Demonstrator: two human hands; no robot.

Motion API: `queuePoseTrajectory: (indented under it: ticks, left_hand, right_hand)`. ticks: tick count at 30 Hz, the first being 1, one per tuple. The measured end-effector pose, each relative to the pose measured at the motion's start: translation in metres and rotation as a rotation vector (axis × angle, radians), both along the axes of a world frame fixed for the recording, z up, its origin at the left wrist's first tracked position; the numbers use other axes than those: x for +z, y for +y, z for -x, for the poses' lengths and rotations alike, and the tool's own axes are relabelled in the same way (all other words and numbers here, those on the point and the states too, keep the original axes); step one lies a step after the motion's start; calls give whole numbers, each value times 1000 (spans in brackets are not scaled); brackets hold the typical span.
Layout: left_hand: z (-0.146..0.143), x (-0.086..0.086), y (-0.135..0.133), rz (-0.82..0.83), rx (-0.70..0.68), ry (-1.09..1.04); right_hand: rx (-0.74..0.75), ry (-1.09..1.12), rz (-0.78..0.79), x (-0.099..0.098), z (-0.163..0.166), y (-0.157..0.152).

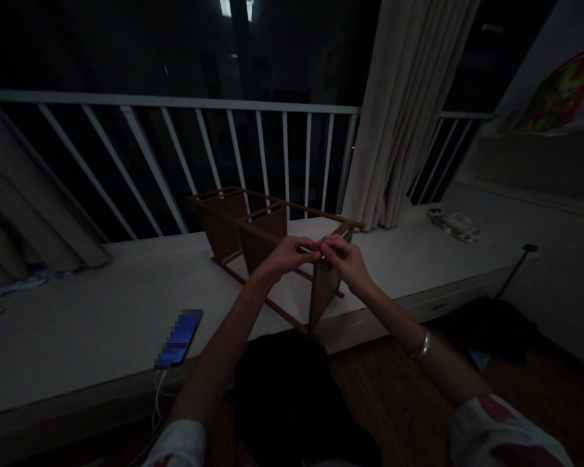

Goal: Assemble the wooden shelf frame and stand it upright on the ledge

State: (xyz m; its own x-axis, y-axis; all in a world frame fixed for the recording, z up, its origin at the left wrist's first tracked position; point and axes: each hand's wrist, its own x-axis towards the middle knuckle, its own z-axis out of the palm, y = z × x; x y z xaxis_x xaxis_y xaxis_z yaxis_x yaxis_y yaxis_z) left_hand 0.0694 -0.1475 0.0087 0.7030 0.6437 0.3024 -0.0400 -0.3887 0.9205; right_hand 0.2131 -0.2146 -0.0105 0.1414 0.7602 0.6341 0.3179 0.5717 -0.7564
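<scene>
My left hand (292, 253) and my right hand (343, 255) meet fingertip to fingertip, both closed in a pinch. Whatever they hold between them is too small and dark to make out. Right below and behind them is a brown wooden shelf rack (263, 233), lying on its side on the white ledge. Its slatted frame has several panels, and the nearest end panel (325, 288) sits just under my fingers. Whether my hands touch the rack I cannot tell.
A phone (179, 338) with a white cable (156, 399) lies on the ledge (102, 311) at left. Behind stand a white railing (199, 104) and a beige curtain (403, 110). Cloth (455, 226) lies on the ledge at right; a dark heap (491, 327) is on the wooden floor.
</scene>
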Motion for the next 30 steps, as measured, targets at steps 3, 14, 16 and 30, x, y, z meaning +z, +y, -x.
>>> queuePoseTrajectory:
  ticks: [3, 14, 16, 30]
  left_hand:
    - [-2, -1, 0, 0, 32, 24]
    - [-1, 3, -4, -14, 19, 28]
    - [1, 4, -3, -25, -6, 35]
    - [0, 0, -4, -15, 35, -2]
  right_hand:
    - [-23, 49, 21, -2, 0, -1]
    - [-59, 13, -47, 4, 1, 1]
    - [-57, 6, -47, 5, 2, 0]
    - [-50, -30, 11, 8, 4, -4]
